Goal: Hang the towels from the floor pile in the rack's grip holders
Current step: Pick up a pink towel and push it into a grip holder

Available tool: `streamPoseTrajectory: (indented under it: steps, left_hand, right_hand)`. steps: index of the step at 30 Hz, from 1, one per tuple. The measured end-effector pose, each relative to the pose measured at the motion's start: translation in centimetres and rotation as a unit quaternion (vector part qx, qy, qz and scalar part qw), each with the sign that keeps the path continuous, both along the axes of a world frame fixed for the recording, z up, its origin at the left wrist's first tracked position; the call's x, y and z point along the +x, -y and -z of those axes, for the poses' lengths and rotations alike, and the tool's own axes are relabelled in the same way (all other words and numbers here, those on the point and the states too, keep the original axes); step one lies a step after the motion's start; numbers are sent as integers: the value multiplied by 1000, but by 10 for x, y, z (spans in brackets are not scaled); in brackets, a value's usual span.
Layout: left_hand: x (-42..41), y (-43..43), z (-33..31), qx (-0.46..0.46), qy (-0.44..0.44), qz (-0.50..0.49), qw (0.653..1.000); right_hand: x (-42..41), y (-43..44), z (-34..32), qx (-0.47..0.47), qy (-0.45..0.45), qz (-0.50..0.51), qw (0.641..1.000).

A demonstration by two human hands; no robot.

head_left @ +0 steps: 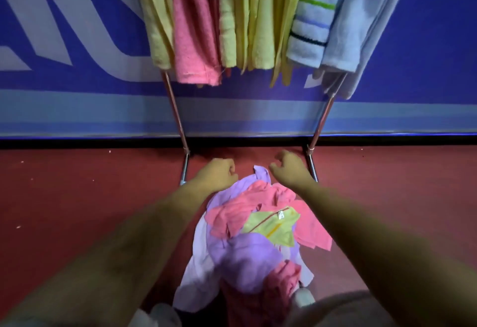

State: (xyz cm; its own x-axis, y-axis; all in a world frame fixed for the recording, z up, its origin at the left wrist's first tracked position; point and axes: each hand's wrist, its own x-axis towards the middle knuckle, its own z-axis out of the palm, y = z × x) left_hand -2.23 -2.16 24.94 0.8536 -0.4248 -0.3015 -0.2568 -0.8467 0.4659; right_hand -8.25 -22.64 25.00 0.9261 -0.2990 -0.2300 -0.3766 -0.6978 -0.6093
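Observation:
A pile of towels (247, 244) lies on the red floor between my arms: lilac ones, pink ones and a yellow-green one (273, 226) on top. My left hand (219, 173) hovers over the pile's far left edge with fingers curled and nothing in them. Over the far right edge my right hand (289, 166) hangs with loosely curled fingers, also holding nothing. Above, the rack (178, 117) carries hanging towels: yellow, pink (193, 29), more yellow, and pale blue (312, 24) ones. The rack's grip holders are out of the frame.
The rack's two chrome legs (318, 122) stand on the red floor (77, 197) against a blue banner wall (77, 29). The rack's feet flank my hands. White socks or shoes (160, 313) show at the bottom edge.

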Motion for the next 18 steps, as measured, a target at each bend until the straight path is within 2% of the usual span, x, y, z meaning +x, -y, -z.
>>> streamPoseTrajectory:
  steps: [7,12,18]
  left_hand:
    - [-7,-15,114,24,-94,7,995]
    - [-16,-26,197,55,-161,8,985]
    - [-14,-42,285,108,-170,-53,978]
  right_hand:
    - [-10,-20,133,24,-115,-53,992]
    - [-17,-29,204,27,-185,-84,979]
    - [-8,-46,273,31,-184,-97,978]
